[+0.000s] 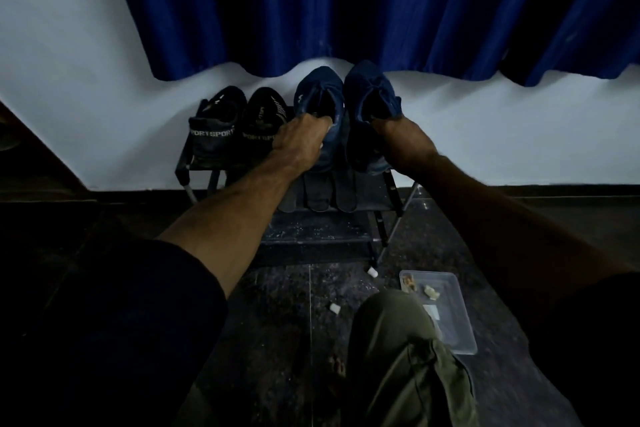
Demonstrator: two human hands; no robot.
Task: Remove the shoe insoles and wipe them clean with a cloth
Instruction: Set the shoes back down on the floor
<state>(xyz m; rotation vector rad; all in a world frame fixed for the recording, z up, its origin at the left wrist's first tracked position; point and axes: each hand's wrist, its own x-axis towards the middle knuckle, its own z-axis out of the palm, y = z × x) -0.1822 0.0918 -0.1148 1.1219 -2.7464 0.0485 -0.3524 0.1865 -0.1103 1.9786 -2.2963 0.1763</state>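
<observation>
Two dark blue shoes stand toes-up on a low dark rack [388, 191] against the white wall. My left hand [301, 139] grips the heel rim of the left blue shoe [317, 90], fingers curled into its opening. My right hand [403, 139] grips the heel of the right blue shoe [370, 87], its fingers hidden inside. Dark insoles [332, 194] lie side by side on the rack shelf just below the blue shoes. No cloth is in sight.
A pair of black shoes [239, 121] with "SPORT" heel tabs sits to the left on the rack. A clear plastic tray [450, 312] with small bits lies on the dark floor at right, beside my knee [391, 322]. A blue curtain [346, 3] hangs above.
</observation>
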